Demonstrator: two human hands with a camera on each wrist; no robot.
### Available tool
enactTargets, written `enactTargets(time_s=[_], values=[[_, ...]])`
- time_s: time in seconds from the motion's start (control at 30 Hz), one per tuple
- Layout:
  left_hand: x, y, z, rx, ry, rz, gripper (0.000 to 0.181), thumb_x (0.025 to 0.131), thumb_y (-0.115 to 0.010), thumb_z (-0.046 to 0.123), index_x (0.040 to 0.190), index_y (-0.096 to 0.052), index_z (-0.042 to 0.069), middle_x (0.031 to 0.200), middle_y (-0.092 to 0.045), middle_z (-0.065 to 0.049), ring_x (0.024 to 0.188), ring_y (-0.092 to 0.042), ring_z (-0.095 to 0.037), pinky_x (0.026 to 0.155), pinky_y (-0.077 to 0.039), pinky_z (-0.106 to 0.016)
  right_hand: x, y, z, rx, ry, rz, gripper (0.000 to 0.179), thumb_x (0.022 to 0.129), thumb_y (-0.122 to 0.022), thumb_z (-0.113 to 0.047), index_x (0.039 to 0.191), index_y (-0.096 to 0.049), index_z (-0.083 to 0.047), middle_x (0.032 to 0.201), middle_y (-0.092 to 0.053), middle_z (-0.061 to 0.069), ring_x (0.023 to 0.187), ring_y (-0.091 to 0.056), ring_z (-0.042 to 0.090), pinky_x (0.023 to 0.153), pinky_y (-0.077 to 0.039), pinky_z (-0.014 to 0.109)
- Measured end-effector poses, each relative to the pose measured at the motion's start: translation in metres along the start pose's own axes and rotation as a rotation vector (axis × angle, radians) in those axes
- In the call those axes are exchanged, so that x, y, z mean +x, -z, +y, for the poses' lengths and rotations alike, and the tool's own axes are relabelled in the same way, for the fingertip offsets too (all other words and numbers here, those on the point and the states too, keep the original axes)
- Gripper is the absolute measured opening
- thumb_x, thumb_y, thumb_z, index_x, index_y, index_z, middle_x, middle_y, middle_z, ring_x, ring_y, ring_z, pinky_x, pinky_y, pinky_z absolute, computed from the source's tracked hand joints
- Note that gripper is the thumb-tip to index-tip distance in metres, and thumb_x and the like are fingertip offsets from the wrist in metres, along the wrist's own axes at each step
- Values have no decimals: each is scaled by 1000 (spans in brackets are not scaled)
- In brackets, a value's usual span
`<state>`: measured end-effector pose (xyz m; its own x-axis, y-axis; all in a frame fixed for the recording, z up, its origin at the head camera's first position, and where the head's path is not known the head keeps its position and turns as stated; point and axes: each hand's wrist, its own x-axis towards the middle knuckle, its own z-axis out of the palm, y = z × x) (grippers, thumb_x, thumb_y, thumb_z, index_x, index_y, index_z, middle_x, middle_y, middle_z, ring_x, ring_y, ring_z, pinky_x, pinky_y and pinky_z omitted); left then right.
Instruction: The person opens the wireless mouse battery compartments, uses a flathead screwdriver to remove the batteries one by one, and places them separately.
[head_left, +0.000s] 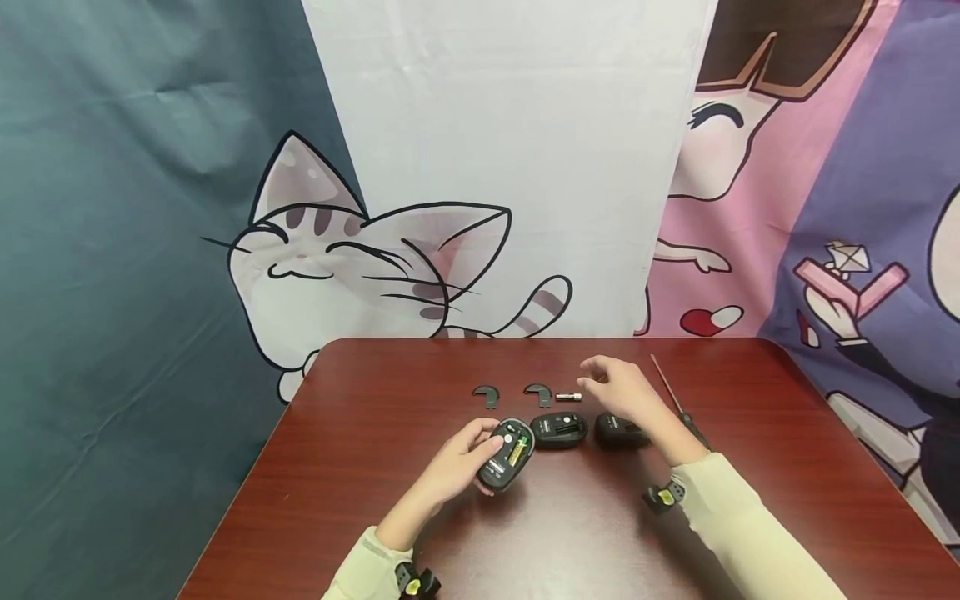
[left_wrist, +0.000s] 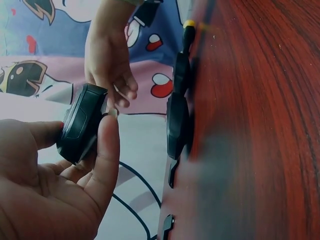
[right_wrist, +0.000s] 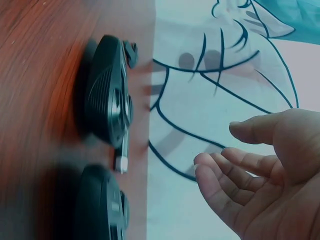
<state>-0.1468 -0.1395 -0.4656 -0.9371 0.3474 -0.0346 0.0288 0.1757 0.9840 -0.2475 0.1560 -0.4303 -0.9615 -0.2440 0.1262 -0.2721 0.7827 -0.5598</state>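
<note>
My left hand (head_left: 455,461) grips a black computer mouse (head_left: 495,473) above the table, its underside turned up. Its battery bay is uncovered, and a yellow-green battery (head_left: 517,451) lies in it. In the left wrist view, thumb and fingers clasp the sides of this mouse (left_wrist: 80,122). Over the table to the right hovers my right hand (head_left: 618,390), fingers loosely curled and holding nothing. Nearest to it are a loose battery (head_left: 568,397) and a second mouse (head_left: 617,430), partly hidden by the forearm. Another upturned mouse (head_left: 558,429) with an uncovered bay sits between the hands.
Two black battery covers (head_left: 489,392) lie towards the back of the reddish-brown table (head_left: 315,492). A screwdriver (head_left: 666,379) lies on the right, its handle partly behind the right forearm. A printed cartoon curtain (head_left: 510,125) hangs beyond the table.
</note>
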Motion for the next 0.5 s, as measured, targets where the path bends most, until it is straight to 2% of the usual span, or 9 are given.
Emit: enactTargets(time_s=[0.27, 0.5], values=[[3, -2, 0, -51, -13, -1, 43, 105, -56, 28, 140, -51, 2, 110, -66, -20, 62, -71, -24, 57, -64, -50, -28, 21, 26, 5, -33, 43, 35, 96, -69, -26, 124, -67, -5, 107, -72, 11, 97, -68, 27, 80, -59, 47], [2, -3, -1, -35, -21, 31, 45, 103, -61, 30, 139, -55, 4, 115, -68, -19, 66, -72, -23, 56, -65, -42, -53, 34, 53, 5, -90, 65, 40, 96, -70, -29, 128, -64, -5, 117, -69, 19, 105, -65, 36, 82, -58, 53]])
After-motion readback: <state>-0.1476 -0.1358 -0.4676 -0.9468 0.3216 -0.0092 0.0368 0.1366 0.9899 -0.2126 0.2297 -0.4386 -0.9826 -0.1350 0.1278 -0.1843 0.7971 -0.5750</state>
